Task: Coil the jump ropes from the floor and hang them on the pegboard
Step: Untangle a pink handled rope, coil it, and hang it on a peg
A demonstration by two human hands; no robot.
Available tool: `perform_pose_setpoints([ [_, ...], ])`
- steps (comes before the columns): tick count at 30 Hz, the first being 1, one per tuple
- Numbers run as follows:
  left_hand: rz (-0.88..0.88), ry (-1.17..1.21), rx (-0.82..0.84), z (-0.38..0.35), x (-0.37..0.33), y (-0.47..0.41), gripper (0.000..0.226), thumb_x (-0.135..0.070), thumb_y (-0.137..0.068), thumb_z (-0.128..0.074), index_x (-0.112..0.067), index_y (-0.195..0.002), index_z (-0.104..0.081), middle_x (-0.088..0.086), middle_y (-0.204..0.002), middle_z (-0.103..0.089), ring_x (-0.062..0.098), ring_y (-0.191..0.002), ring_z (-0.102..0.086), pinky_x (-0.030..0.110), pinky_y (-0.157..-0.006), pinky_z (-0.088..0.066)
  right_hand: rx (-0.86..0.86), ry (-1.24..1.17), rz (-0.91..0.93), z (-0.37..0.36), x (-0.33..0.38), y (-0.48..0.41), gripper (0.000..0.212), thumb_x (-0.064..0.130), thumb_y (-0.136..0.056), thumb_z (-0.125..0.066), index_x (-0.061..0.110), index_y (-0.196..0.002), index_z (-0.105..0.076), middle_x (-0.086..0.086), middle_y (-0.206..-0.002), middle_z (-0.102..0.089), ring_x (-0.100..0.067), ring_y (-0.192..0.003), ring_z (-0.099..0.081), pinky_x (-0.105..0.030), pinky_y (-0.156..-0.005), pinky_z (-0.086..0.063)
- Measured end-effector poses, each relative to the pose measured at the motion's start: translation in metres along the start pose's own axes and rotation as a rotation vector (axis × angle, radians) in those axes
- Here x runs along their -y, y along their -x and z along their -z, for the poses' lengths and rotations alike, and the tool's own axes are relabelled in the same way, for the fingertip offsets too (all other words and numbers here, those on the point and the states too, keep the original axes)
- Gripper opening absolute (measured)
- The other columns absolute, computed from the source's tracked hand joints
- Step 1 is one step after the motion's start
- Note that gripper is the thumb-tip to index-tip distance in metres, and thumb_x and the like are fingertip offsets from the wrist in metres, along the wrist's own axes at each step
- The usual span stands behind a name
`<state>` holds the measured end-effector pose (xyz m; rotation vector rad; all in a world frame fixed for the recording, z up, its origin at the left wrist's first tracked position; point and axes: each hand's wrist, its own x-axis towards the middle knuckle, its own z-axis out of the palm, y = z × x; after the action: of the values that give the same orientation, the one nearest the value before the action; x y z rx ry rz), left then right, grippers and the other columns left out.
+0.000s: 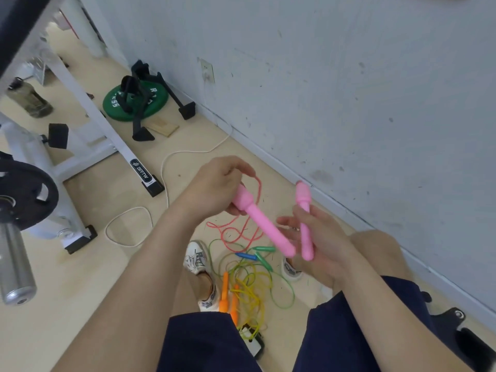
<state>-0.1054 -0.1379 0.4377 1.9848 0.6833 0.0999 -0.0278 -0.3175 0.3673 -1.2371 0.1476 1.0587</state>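
Note:
My left hand (214, 187) grips the thick end of one pink jump-rope handle (264, 226), which slants down toward my right palm. My right hand (319, 242) holds the second pink handle (304, 224) upright, fingers loosely curled round it. The pink rope's red cord (233, 234) loops from my left hand down to the floor. On the floor between my feet lie a green rope (279, 288) with green handles (264, 249), a yellow rope (248, 288) with orange handles (225, 294), and a blue handle (245, 256). No pegboard is visible.
A grey wall (349, 89) runs along the right. A white cable (166, 167) trails across the floor. A white weight bench frame (126, 154), a barbell with a black plate (24, 194), a green plate (134, 103) and black stands (161, 87) occupy the left.

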Motion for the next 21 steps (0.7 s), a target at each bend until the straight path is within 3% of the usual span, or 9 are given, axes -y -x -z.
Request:
perform_pose_setpoints([
  [2,-0.006,-0.002,-0.004,-0.019,0.007,-0.002,0.037,-0.002,-0.093,-0.031,-0.012,-0.094,-0.066,0.014,-0.069,-0.060,0.022,-0.046,-0.064,0.030,-0.043,-0.052,0.174,0.088,-0.011,-0.015,0.005,0.014,0.023,0.024,-0.102,-0.049,0.018,-0.123,-0.053,-0.016,-0.107,-0.073,-0.039,-0.091,-0.071,-0.053,-0.080,-0.058],
  [5,-0.013,0.018,-0.135,-0.038,0.015,-0.008,0.035,-0.004,-0.092,-0.035,-0.016,-0.091,-0.068,0.004,-0.065,-0.059,0.015,-0.037,-0.056,0.021,-0.037,-0.041,0.361,0.244,0.015,-0.025,0.008,0.027,0.027,0.030,-0.102,-0.047,0.017,-0.125,-0.052,-0.022,-0.104,-0.071,-0.035,-0.071,-0.069,-0.041,-0.063,-0.060],
  [6,-0.016,0.030,-0.174,-0.043,0.017,-0.009,0.034,-0.005,-0.092,-0.036,-0.016,-0.095,-0.068,0.004,-0.070,-0.063,0.016,-0.042,-0.059,0.021,-0.040,-0.044,0.373,0.280,0.041,-0.026,0.008,0.029,0.028,0.030,-0.101,-0.049,0.016,-0.125,-0.052,-0.023,-0.101,-0.071,-0.030,-0.062,-0.066,-0.035,-0.054,-0.057],
  [9,0.000,0.057,-0.241,-0.049,0.023,-0.014,0.036,-0.016,-0.091,-0.039,-0.018,-0.117,-0.064,0.012,-0.103,-0.069,0.032,-0.085,-0.069,0.041,-0.072,-0.057,0.386,0.262,0.085,-0.023,0.005,0.031,0.033,0.023,-0.094,-0.058,0.009,-0.123,-0.049,-0.019,-0.084,-0.068,-0.019,-0.048,-0.055,-0.026,-0.043,-0.045],
  [11,0.032,0.143,-0.229,-0.052,0.021,-0.012,0.034,-0.019,-0.093,-0.040,-0.020,-0.119,-0.063,0.011,-0.102,-0.069,0.030,-0.078,-0.067,0.032,-0.061,-0.054,0.395,0.232,0.068,-0.021,0.003,0.032,0.028,0.020,-0.091,-0.061,0.005,-0.113,-0.051,-0.017,-0.074,-0.063,-0.019,-0.049,-0.052,-0.025,-0.043,-0.044],
  [13,0.082,0.326,-0.153,-0.052,0.016,-0.007,0.028,-0.017,-0.097,-0.043,-0.017,-0.112,-0.067,0.009,-0.089,-0.069,0.020,-0.063,-0.061,0.020,-0.048,-0.045,0.404,0.240,0.056,-0.020,0.002,0.033,0.020,0.020,-0.092,-0.061,0.004,-0.102,-0.053,-0.015,-0.070,-0.060,-0.020,-0.050,-0.052,-0.026,-0.044,-0.044],
  [16,0.122,0.589,0.102,-0.052,0.008,0.003,0.024,-0.025,-0.098,-0.050,-0.010,-0.102,-0.069,0.018,-0.086,-0.072,0.026,-0.074,-0.067,0.037,-0.069,-0.054,0.432,0.258,0.033,-0.020,0.000,0.034,0.027,0.024,-0.089,-0.064,0.003,-0.104,-0.055,-0.013,-0.069,-0.059,-0.019,-0.052,-0.052,-0.027,-0.046,-0.045],
  [17,0.115,0.612,0.109,-0.053,0.008,0.003,0.023,-0.024,-0.096,-0.054,-0.008,-0.095,-0.069,0.019,-0.083,-0.072,0.030,-0.074,-0.065,0.045,-0.072,-0.052,0.441,0.238,0.017,-0.020,-0.002,0.034,0.031,0.025,-0.087,-0.064,0.002,-0.107,-0.056,-0.012,-0.069,-0.059,-0.019,-0.054,-0.052,-0.027,-0.048,-0.046],
  [21,0.018,0.553,-0.045,-0.058,0.007,0.000,0.019,-0.022,-0.084,-0.066,-0.010,-0.070,-0.068,0.015,-0.068,-0.067,0.031,-0.065,-0.057,0.047,-0.063,-0.047,0.537,0.022,-0.162,-0.016,-0.012,0.035,0.028,0.018,-0.092,-0.062,0.005,-0.117,-0.060,-0.011,-0.074,-0.058,-0.021,-0.064,-0.058,-0.037,-0.059,-0.055],
])
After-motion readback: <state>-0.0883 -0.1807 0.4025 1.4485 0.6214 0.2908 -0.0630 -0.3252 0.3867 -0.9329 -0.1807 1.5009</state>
